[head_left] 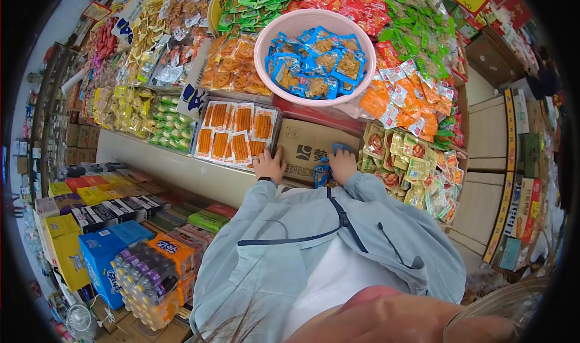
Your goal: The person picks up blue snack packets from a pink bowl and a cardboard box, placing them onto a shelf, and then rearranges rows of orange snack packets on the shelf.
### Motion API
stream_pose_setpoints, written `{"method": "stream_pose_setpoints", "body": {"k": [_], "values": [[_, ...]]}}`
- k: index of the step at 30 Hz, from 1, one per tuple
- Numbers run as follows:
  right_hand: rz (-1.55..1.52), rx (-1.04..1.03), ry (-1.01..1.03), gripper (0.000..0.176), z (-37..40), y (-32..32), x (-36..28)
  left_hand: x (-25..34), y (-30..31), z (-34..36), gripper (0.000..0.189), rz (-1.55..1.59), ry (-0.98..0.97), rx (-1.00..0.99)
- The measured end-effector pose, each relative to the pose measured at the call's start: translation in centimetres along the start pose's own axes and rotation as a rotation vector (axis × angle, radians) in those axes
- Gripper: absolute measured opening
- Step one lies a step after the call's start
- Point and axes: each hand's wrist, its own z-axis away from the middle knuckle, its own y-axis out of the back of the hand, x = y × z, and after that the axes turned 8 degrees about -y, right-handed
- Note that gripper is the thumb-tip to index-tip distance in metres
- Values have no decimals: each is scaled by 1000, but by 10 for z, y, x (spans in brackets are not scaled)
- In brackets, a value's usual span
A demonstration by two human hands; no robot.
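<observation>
My left hand [270, 165] rests with fingers apart on the divider between a tray of orange snack-stick packets [233, 131] and a cardboard-lined compartment [302, 134]. At the right side of that compartment, my right hand [342, 166] is closed around a blue snack packet [342, 146], which sticks out beyond the fingers. More blue packets [322, 175] lie beside it on the cardboard, at the near edge. Above the compartment, a pink basin [261, 59] holds many blue packets of the same kind, their clear windows showing brown food.
Beige snack packets [417, 161] lie right of the compartment, orange ones [417, 95] beyond. Green-and-white packets [169, 125] fill a bin on the left. Stacked boxes [109, 246] and shrink-wrapped bottles [151, 282] stand lower left. Shelves [513, 222] line the right side.
</observation>
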Motion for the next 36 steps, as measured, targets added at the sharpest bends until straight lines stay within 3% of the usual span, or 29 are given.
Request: {"method": "stream_pose_setpoints", "body": {"k": [6,7,10,12,14,16,19,23,26,29,32,35,36], "values": [[-410,-105,171,17,-36,40,13,0,-4,3,54,-1,7,21],[-533,35,284,15,-37,61,12,0,-4,3,54,-4,7,26],[-875,-55,196,15,-34,148,8,1,-3,2,53,-16,9,32],[-1066,24,254,13,-52,164,25,1,-3,2,53,-16,8,31],[-1197,403,155,14,-55,205,26,0,-2,2,53,-9,3,27],[-1247,543,80,17,-80,222,35,-1,-3,3,53,-14,-8,49],[-636,876,174,27,-127,206,34,-1,-2,2,54,-17,-14,50],[-216,770,157,44,-141,192,15,0,-3,3,55,-10,-8,43],[-92,769,150,41,-131,203,6,-1,-7,3,56,-6,9,22],[-260,930,247,39,-117,206,6,-3,-8,4,57,-14,-17,51],[-399,962,461,43,-83,175,9,-1,-6,2,56,-4,16,-22],[-503,694,554,34,-45,114,1,-1,-5,1,56,5,13,-5],[-482,503,439,37,-34,89,-2,-1,-5,1,56,16,22,-17]]}}
